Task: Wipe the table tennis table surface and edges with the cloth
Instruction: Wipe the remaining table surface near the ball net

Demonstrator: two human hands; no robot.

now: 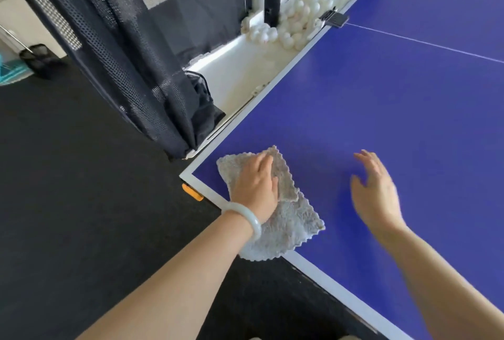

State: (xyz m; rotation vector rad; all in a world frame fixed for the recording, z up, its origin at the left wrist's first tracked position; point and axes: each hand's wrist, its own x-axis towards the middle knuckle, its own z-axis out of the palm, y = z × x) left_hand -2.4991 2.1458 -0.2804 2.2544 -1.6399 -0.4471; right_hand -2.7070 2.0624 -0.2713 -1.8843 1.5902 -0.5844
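Cloth (289, 220) under flat left hand (255, 190) at table (381, 105) corner (right hand (375, 195) nearby, loose, empty)

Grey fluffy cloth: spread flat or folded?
Partly folded: one flap of the grey fluffy cloth lies doubled over beside the left hand pressing it; its lower end overhangs the white edge of the blue table.

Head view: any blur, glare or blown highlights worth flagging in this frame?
Head view: the right hand is motion-blurred, while the left hand and the cloth under it are sharp. Head view: the white balls are nearly blown out. Head view: the blue table shows a soft pale sheen, no hard glare.
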